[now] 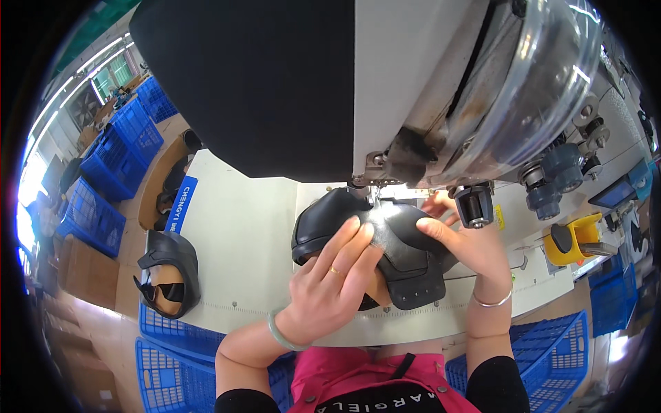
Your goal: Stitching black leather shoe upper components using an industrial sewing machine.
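Note:
A black leather shoe upper point(413, 265) lies on the sewing machine's pale bed, its lit middle right below the needle and presser foot point(375, 196). Tan lining shows at its near side. My left hand point(334, 275) rests on the upper from the near left, fingers stretched out and flat, the tips close to the presser foot. My right hand point(471, 237) grips the upper's right side, thumb on top and fingers bent at the far edge. What the right fingertips touch is partly hidden by the upper and the machine.
The sewing machine's head point(406, 89) hangs over the work. Another black shoe upper point(171, 275) lies at the table's left edge beside a blue label point(181, 204). Blue crates point(175, 378) stand below and left. A yellow holder point(573, 239) with tools sits at right.

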Tool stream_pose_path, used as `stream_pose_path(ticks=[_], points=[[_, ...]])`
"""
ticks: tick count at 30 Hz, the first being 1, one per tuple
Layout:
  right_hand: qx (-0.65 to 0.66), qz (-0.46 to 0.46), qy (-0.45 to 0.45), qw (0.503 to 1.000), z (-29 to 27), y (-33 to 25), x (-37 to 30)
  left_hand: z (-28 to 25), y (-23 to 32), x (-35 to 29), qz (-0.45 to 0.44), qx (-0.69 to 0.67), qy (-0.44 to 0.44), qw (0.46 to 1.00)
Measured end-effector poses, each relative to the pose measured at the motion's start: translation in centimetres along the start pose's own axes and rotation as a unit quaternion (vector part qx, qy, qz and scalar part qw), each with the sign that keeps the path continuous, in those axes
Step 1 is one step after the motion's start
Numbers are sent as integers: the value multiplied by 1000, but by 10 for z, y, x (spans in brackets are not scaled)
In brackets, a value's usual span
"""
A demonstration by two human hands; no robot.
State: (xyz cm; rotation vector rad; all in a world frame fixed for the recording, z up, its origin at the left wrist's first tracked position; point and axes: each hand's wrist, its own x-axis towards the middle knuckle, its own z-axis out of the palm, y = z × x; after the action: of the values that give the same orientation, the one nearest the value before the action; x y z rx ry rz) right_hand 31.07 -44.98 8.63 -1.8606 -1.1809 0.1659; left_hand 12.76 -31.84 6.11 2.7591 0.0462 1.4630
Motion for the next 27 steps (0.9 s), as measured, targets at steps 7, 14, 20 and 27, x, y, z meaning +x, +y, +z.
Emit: stream_pose_path(ticks=[7, 14, 20, 27], points=[[188, 15, -149, 971, 7, 45, 19, -18, -33, 21, -206, -286, -137, 926], [211, 5, -142, 967, 5, 30, 20, -14, -15, 9, -4, -61, -117, 991], [183, -2, -128, 975, 2, 34, 19, -8, -17, 12, 35, -21, -101, 994], [243, 17, -112, 963, 7, 34, 21, -6, -37, 25, 52, -42, -118, 991]])
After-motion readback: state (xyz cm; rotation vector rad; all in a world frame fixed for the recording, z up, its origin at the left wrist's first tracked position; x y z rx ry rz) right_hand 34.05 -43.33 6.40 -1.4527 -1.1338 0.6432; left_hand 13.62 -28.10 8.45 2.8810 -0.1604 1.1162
